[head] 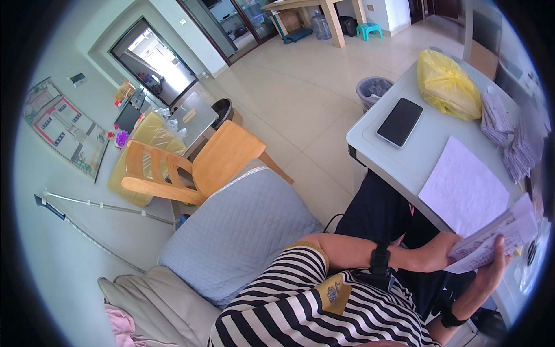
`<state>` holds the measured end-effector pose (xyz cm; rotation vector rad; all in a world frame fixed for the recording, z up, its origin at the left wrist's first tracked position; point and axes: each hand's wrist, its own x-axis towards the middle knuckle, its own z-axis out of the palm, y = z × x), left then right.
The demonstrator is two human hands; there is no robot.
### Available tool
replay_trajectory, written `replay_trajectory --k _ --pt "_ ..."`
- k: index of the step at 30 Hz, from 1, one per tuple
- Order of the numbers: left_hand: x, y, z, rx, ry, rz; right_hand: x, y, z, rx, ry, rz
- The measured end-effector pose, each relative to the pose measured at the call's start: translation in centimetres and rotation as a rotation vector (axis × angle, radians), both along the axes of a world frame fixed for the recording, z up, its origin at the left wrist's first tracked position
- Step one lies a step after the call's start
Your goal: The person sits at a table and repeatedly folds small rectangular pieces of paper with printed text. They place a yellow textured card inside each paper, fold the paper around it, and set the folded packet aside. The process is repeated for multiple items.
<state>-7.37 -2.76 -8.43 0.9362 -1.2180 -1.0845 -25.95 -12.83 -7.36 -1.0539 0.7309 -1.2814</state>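
Both my hands grip a folded bundle of paper sheets (490,240) with handwriting on them, held above the near edge of the glass-topped table (373,130). My left hand (442,251) has the bundle's lower left end, its fingertips hidden by the paper. On the right side, my right hand (494,269) supports it, with the thumb across the front sheet. Just beyond lies a pale, flat paper sheet (464,184) on the tabletop. Past it are folded stacks of written paper (495,117) and another paper stack (522,152).
A black-screened smartphone (399,122) and a knotted yellow plastic bag (448,86) rest on the table. Beside it stands a lined waste bin (368,89). A wooden chair (230,152) and a quilted grey sofa cover (247,230) are to my left.
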Motion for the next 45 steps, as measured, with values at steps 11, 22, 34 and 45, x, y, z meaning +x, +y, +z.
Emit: replay_trajectory --k 11,22,34,45 --pt "8.7 -0.4 7.1 -0.108 -0.233 -0.171 2.1 3.7 2.8 -0.098 0.014 -0.127" --pt "5.3 1.8 7.2 -0.063 0.011 -0.077 6.3 6.7 3.0 -0.307 -0.033 -0.096" --pt "8.5 1.7 8.1 -0.407 -0.345 0.173 6.7 6.0 5.5 -0.665 0.298 -0.234" --pt "11.5 0.9 6.7 -0.577 -0.484 0.393 6.9 8.4 11.7 -1.296 0.762 -0.282"
